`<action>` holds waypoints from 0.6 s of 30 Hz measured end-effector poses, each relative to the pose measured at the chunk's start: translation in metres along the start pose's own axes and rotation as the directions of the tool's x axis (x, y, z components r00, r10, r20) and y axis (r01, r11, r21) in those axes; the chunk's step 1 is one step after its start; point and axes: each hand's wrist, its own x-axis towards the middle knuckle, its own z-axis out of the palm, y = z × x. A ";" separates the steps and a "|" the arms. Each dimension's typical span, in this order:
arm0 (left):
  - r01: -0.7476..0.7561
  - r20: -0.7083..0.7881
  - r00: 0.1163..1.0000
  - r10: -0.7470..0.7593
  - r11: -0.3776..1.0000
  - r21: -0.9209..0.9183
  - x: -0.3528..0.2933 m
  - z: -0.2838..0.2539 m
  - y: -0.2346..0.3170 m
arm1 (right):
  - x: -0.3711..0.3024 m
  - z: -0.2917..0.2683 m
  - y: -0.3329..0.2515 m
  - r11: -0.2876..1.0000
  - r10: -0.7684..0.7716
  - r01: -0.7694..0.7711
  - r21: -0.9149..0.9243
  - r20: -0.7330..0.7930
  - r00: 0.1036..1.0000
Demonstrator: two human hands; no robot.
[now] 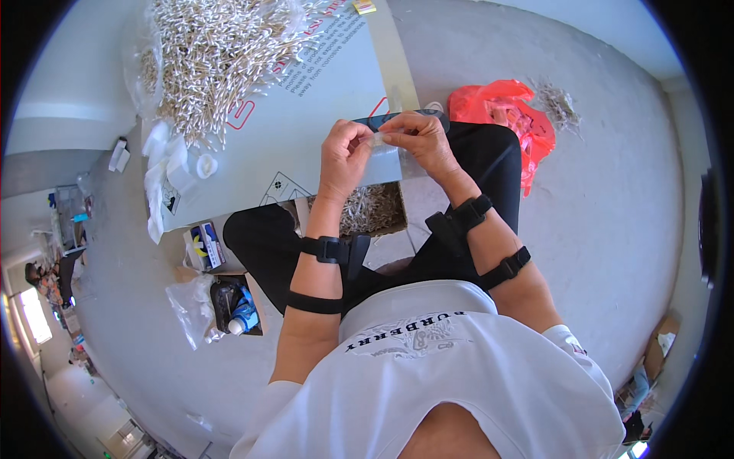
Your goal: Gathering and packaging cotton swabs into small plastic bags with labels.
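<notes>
Both hands meet over the near right edge of the table point(298, 153). My left hand point(345, 155) is closed, thumb and fingers pinching one side of a small clear plastic bag point(386, 162). My right hand point(425, 144) pinches the bag's upper edge from the other side. Whether anything lies inside the bag is too small to tell. Behind the fingers a dark flat object point(434, 116) shows in part. A large heap of white-tipped cotton swabs point(214, 65) lies at the far left of the table, partly on a clear plastic sheet.
Below the table edge, between my knees, stands an open box of swabs point(372, 210). White plastic film point(178, 164) and a small white roll point(206, 166) lie at the table's left. A red plastic bag point(489, 107) and scattered swabs point(560, 107) are on the floor at right; a cardboard box point(256, 306) stands at left.
</notes>
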 end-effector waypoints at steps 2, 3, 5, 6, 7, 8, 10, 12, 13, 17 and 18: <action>0.062 0.008 0.998 -0.061 0.991 -0.118 0.001 0.000 -0.002 | -0.001 0.001 0.003 0.999 -0.040 0.040 -0.022 -0.018 0.999; 0.062 0.009 0.998 -0.062 0.991 -0.119 0.002 0.000 -0.003 | -0.001 0.001 0.003 0.996 -0.080 0.079 -0.047 -0.038 0.996; 0.074 0.023 0.997 -0.072 0.988 -0.139 0.003 0.001 -0.005 | 0.001 0.002 0.005 0.991 -0.125 0.122 -0.060 -0.051 0.991; 0.076 0.021 0.997 -0.074 0.987 -0.139 0.004 0.001 -0.007 | 0.002 0.004 0.004 0.984 -0.169 0.165 -0.072 -0.059 0.984; 0.053 0.026 0.998 -0.050 0.991 -0.127 0.004 0.001 -0.009 | 0.002 0.005 0.002 0.984 -0.168 0.163 -0.072 -0.057 0.984; 0.029 0.030 0.999 -0.026 0.993 -0.114 0.004 0.001 -0.010 | 0.003 0.005 -0.001 0.959 -0.224 0.213 -0.188 -0.040 0.974; 0.029 0.003 1.000 -0.029 0.998 -0.051 0.004 0.005 -0.008 | 0.003 0.008 -0.005 0.921 -0.266 0.248 -0.301 -0.019 0.964; 0.025 -0.025 0.999 -0.025 1.000 0.015 0.003 0.009 -0.004 | 0.002 0.013 -0.007 0.805 -0.401 0.328 -0.494 -0.046 0.915; -0.036 -0.040 0.998 0.041 0.993 0.110 0.004 0.010 -0.001 | 0.002 0.012 -0.008 0.805 -0.401 0.327 -0.495 -0.047 0.915; -0.296 0.015 0.948 0.317 0.868 0.399 0.013 0.007 0.007 | 0.003 0.012 -0.007 0.807 -0.392 0.320 -0.497 -0.045 0.919; -0.294 0.014 0.949 0.316 0.868 0.401 0.014 0.006 0.006 | 0.003 0.012 -0.007 0.798 -0.388 0.316 -0.513 -0.038 0.921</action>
